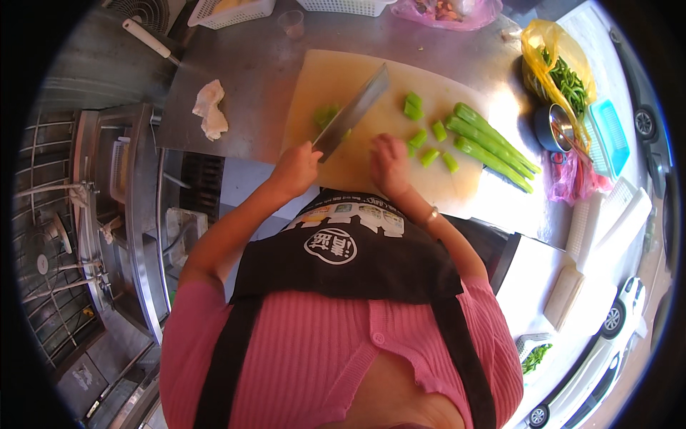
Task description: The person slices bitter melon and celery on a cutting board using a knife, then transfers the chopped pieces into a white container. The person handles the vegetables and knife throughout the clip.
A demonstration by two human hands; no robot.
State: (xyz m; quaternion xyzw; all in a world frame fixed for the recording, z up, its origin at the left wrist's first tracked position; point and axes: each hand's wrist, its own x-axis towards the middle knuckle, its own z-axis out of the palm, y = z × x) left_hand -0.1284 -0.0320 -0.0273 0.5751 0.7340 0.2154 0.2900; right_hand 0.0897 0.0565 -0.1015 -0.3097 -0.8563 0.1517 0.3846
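My left hand [295, 170] grips a cleaver [353, 113] by its handle, the blade slanting up to the right over a pale cutting board [332, 69]. Partly behind the blade lies a blurred cluster of cut green pieces [325, 115]. To the right of the blade, my right hand [389, 163] is low over the board with its fingers curled; whether anything is under them is hidden. Beyond it several short cut green pieces [413, 105] are scattered. Long green stalks, apparently celery [490, 142], lie side by side across the board's right edge.
On the steel counter [252, 69] are a crumpled white cloth [211, 110] and a clear cup [291, 24]. White baskets [231, 15] and a pink bag [449, 13] line the back. At right stand a yellow bag of green vegetables [560, 67], a metal pot [553, 127] and a turquoise basket [609, 138].
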